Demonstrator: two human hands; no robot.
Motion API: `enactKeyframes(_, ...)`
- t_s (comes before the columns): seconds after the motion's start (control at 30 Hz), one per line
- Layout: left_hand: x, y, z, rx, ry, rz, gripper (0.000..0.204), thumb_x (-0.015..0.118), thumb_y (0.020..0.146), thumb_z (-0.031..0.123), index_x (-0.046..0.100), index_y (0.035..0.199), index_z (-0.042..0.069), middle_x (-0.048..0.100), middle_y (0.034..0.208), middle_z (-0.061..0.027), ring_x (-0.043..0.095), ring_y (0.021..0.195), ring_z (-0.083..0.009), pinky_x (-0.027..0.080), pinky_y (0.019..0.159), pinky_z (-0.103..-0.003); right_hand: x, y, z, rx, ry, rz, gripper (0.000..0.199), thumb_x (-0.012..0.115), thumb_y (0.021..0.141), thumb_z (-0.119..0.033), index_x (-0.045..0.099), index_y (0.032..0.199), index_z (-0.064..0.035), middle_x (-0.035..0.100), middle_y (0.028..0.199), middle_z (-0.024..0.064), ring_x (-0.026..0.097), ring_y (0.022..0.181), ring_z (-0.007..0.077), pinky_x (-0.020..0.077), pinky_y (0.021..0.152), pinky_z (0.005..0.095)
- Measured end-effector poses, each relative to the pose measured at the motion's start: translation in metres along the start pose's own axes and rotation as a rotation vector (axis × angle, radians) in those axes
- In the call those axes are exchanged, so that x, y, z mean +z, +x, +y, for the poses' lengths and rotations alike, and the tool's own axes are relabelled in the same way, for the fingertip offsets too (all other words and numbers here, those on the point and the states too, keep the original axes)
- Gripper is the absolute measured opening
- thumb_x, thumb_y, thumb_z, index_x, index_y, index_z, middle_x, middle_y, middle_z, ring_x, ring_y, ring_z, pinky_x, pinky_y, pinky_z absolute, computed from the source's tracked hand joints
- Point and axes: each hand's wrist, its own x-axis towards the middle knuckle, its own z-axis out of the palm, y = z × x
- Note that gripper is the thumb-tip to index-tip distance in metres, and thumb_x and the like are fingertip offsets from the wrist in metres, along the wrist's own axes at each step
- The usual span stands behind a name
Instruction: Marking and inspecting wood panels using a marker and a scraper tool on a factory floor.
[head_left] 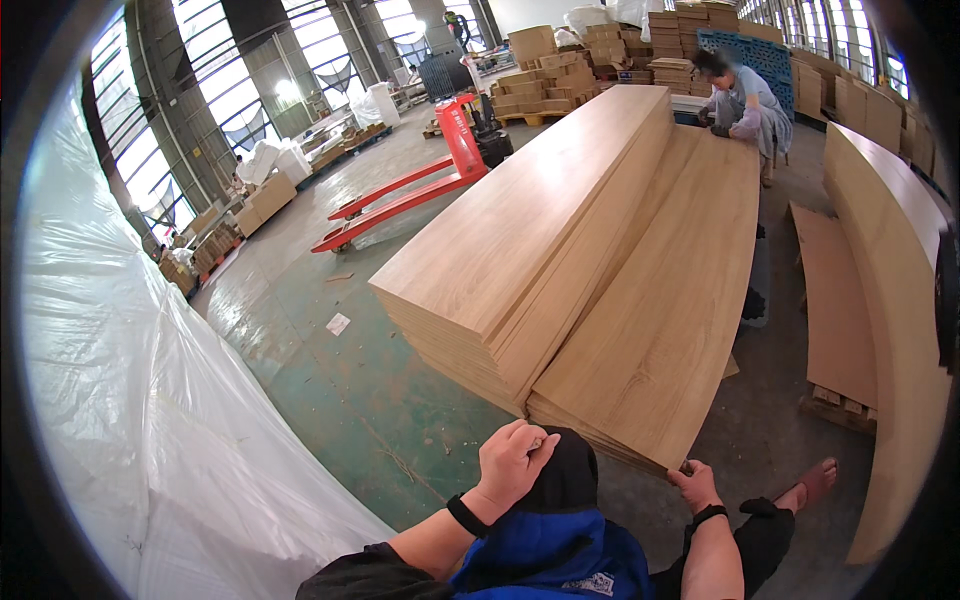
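My left hand (510,466) is closed above my knee, left of the lower panel stack. A small end of something shows between its thumb and fingers, too little to name. At the near right corner of the top wood-grain panel (655,330), my right hand (697,487) has its fingers closed on the edge. A small dark spot shows by those fingertips. That panel lies flat on a low stack, against a taller stack of matching panels (520,230) on its left. Across the far end crouches a co-worker (748,105), with dark-gloved hands at the panel's edge.
A red pallet jack (430,180) stands on the floor beyond the tall stack. Clear plastic sheeting (140,400) covers something at my left. To the right are a long curved panel stack (890,300) and a brown sheet on a pallet (835,300). Cartons (550,92) fill the back.
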Motion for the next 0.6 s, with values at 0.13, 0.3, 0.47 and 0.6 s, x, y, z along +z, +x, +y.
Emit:
enactKeyframes(0.13,-0.002,0.0,0.0,-0.013,0.0,-0.032,0.019,0.076,0.084,0.013,0.06,0.075,0.007,0.054,0.066,-0.0089,0.056,0.059,-0.0278,0.045,0.054,-0.036,-0.001,0.001,0.006,0.043,0.001,-0.006,0.026,0.08,0.075,-0.014,0.071,0.093,0.0032,0.072,0.087,0.0072,0.065,0.078,0.0151,0.0518,0.074,0.0318)
enactKeyframes(0.3,-0.001,0.0,0.0,-0.011,-0.006,-0.027,0.019,0.076,0.084,0.013,0.06,0.075,0.007,0.054,0.066,-0.0091,0.056,0.059,-0.0279,0.045,0.054,-0.036,-0.001,0.003,0.006,0.021,-0.05,0.01,0.02,0.076,0.08,-0.009,0.067,0.092,0.004,0.069,0.08,0.0067,0.063,0.07,0.0143,0.0488,0.064,0.0283)
enactKeyframes(0.47,0.0,0.001,0.0,-0.002,0.003,-0.013,0.02,0.077,0.082,0.015,0.06,0.075,0.009,0.053,0.065,-0.0057,0.056,0.06,-0.0261,0.045,0.054,-0.036,-0.002,0.005,0.011,0.066,-0.056,0.009,0.027,0.082,0.075,-0.017,0.069,0.086,0.0029,0.069,0.081,0.0079,0.062,0.074,0.0166,0.0499,0.07,0.0336)
enactKeyframes(0.6,0.001,0.0,0.001,-0.011,-0.018,-0.026,0.02,0.077,0.083,0.013,0.06,0.075,0.007,0.055,0.067,-0.0094,0.057,0.06,-0.0284,0.046,0.055,-0.036,0.002,0.007,0.014,-0.004,-0.015,0.022,0.023,0.078,0.079,-0.01,0.066,0.093,0.0039,0.069,0.081,0.0071,0.064,0.073,0.0149,0.0489,0.064,0.0288)
